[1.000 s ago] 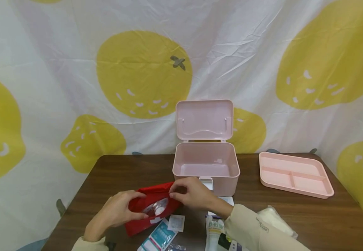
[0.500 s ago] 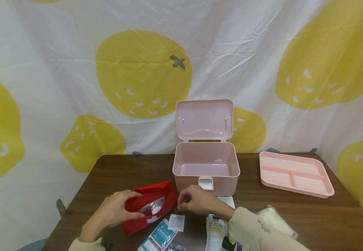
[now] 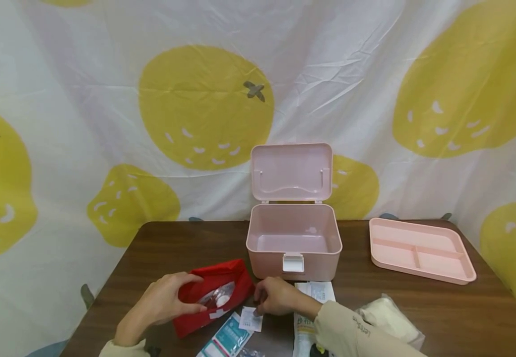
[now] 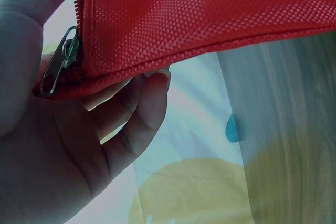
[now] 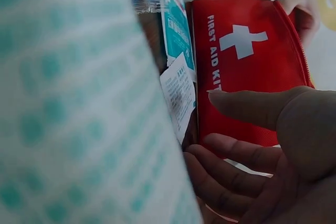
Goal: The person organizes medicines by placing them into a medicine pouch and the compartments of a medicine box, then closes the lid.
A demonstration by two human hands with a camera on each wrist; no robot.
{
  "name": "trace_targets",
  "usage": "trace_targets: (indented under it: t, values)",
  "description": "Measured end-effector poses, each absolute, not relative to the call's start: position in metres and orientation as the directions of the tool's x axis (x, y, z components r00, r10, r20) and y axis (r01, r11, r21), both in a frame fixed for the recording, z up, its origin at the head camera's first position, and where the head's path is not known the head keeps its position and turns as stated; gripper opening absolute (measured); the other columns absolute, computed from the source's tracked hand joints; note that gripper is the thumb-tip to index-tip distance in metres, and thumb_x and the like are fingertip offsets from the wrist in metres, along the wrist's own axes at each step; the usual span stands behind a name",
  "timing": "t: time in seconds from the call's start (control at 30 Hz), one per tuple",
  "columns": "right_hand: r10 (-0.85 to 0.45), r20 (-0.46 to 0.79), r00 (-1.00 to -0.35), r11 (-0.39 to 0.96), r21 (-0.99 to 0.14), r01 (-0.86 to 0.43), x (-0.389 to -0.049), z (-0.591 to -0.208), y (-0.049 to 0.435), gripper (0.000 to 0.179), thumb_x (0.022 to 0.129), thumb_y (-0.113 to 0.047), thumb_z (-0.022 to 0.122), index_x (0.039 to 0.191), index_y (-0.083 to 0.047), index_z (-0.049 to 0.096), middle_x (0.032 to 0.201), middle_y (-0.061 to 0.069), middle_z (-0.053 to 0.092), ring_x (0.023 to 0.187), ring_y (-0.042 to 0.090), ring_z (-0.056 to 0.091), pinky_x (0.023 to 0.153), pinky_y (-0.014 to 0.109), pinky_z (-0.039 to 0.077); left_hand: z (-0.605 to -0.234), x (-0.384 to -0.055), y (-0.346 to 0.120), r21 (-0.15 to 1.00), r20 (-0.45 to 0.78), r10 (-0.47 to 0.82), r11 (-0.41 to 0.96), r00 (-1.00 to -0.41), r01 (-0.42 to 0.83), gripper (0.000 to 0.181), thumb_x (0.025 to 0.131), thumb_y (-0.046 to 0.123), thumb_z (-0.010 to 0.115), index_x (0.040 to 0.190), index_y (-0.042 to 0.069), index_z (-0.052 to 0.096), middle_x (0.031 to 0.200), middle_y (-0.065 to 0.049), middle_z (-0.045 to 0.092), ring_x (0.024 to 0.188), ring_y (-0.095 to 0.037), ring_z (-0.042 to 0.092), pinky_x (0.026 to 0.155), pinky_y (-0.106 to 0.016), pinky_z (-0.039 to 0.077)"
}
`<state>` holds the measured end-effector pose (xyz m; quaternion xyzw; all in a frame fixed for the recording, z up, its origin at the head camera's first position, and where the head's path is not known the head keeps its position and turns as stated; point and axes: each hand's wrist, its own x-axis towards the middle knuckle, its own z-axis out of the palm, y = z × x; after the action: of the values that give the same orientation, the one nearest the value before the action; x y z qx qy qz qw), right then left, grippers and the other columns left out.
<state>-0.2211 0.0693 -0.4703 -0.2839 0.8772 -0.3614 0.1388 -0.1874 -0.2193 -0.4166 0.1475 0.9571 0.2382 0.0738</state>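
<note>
A red zip pouch [image 3: 190, 323], marked FIRST AID KIT with a white cross in the right wrist view, stands with its mouth spread. My left hand [image 3: 164, 300] holds its left edge between thumb and fingers; the zip pull [image 4: 60, 61] shows beside the palm. Inside lie clear-wrapped items [image 3: 222, 296], partly hidden. My right hand [image 3: 278, 296] is at the edge of a small white packet [image 3: 250, 320], its fingers loosely bent and thumb stretched out. Whether the fingertips touch the packet I cannot tell. A teal-and-white packet [image 3: 230, 337] lies partly under the small one.
A pink box [image 3: 293, 267] with its lid raised stands behind my right hand. At the right back lies a pink divided tray [image 3: 394, 253]. Printed packages [image 3: 302, 327] and a clear bag of white material [image 3: 387, 317] lie around my right forearm.
My right hand has let go of the pouch's right rim and moved right and down toward the small white packet. The left hand keeps its hold on the pouch, which shifted slightly left.
</note>
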Motion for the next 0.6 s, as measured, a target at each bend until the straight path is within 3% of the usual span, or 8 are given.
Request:
trace_targets:
  t: [0.37,0.6]
  values:
    - [-0.583,-0.069,-0.81,0.61,-0.695,-0.38,-0.2215,-0.4726,0.0637,0.027,0.068,-0.013,0.088,0.085,-0.005,0.069,0.067,-0.005,0.059,0.06,0.006,0.05,0.056,0.021,0.043,-0.4168,-0.1868,-0.2191,0.478,-0.07,0.311,0.844,-0.948,0.242,0.062,0.07,0.042,0.089,0.12,0.013,0.068,0.109,-0.003,0.068,0.092,-0.019,0.062,0.076,-0.042,0.06]
    - [-0.564,-0.102,-0.819,0.677,-0.625,-0.389,-0.2221,-0.4761,0.0603,0.034,0.064,-0.018,0.091,0.085,-0.009,0.066,0.076,-0.002,0.063,0.066,0.009,0.052,0.062,0.024,0.046,-0.4174,-0.1872,-0.2187,0.48,-0.069,0.316,0.842,-0.946,0.246,0.062,0.07,0.042,0.089,0.12,0.013,0.068,0.109,-0.003,0.068,0.091,-0.019,0.062,0.075,-0.042,0.06]
